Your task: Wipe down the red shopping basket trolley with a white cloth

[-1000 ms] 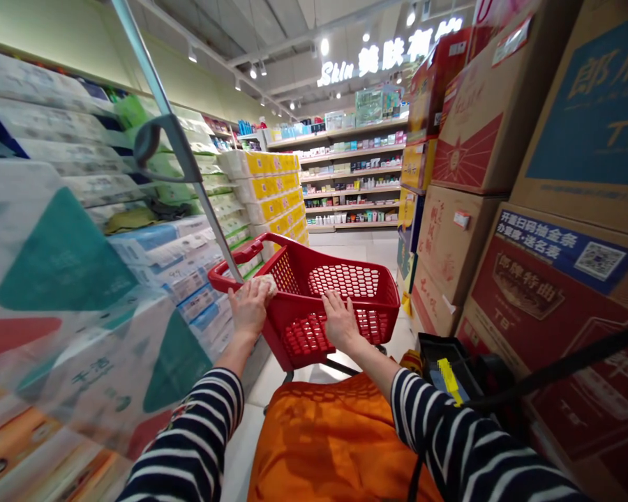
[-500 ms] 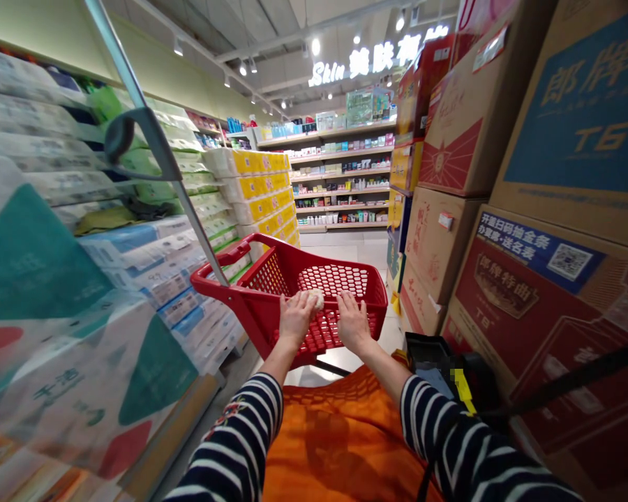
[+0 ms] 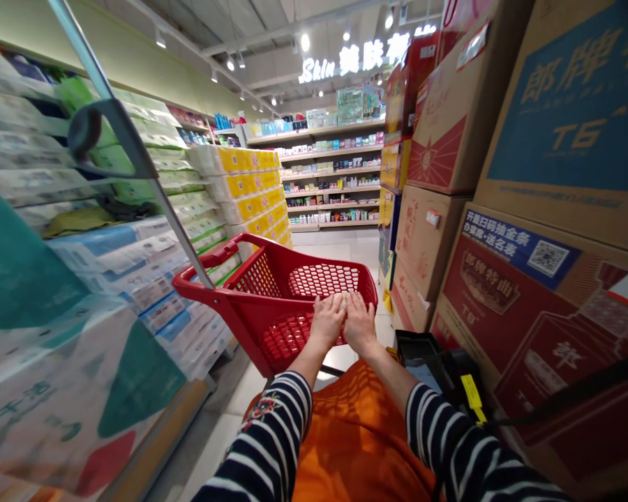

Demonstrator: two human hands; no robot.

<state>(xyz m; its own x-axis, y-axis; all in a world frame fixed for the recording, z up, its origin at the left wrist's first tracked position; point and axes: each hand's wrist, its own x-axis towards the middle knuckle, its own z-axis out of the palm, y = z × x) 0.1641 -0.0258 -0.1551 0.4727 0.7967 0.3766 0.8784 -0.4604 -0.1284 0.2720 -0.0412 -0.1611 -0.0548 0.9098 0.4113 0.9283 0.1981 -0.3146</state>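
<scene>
A red plastic shopping cart (image 3: 251,300) with perforated sides stands in front of me, its rim slanting toward the right. My left hand (image 3: 329,319) and my right hand (image 3: 360,322) are pressed side by side on the near rim, fingers curled over it. Between their fingertips shows a small pale bit of a crumpled white cloth (image 3: 344,298); most of it is hidden under the fingers. Both hands are closed. Inside the cart, a perforated divider (image 3: 254,272) is visible.
Wrapped tissue packs (image 3: 162,279) are stacked to the left, with yellow packs (image 3: 254,192) farther back. A metal pole (image 3: 175,223) with a grey handle rises by the cart. Cardboard cartons (image 3: 502,293) and a black bin (image 3: 423,352) stand right. Shelves (image 3: 335,181) lie ahead.
My left hand has slid right along the rim with the white cloth and now meets my right hand. The cloth, plainly visible before, is almost covered. The view has shifted slightly.
</scene>
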